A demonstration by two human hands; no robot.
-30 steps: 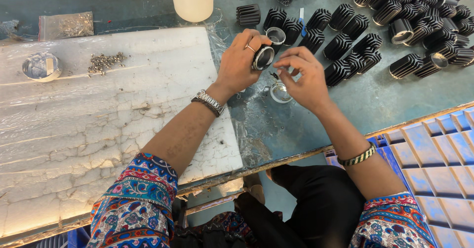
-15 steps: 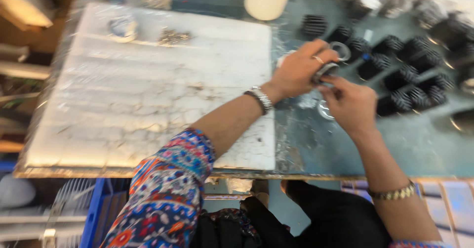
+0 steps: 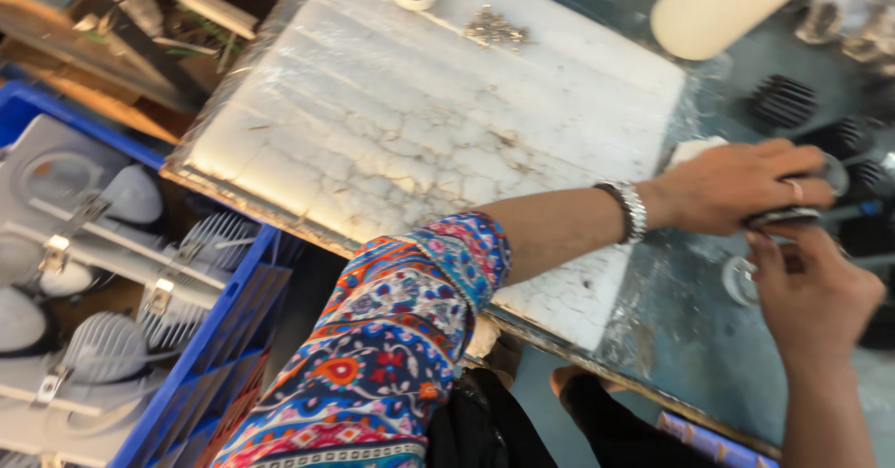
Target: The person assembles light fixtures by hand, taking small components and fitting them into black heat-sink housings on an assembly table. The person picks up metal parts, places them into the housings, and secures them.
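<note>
**A:** What do the hands do, seen from the head?

**B:** The left hand (image 3: 736, 186) is closed around a small round black part (image 3: 788, 214) with a shiny rim. The right hand (image 3: 813, 293) is just under it, and its fingers touch the part too. So the hands are together.

**A:** Where is the part?

**B:** Over the grey table (image 3: 695, 337), near the right edge of the view.

**A:** What else is there?

**B:** A cracked white board (image 3: 401, 123), black ribbed parts (image 3: 783, 100), a cream tube (image 3: 722, 4), and a blue crate (image 3: 200, 337) with white lamp pieces.
</note>
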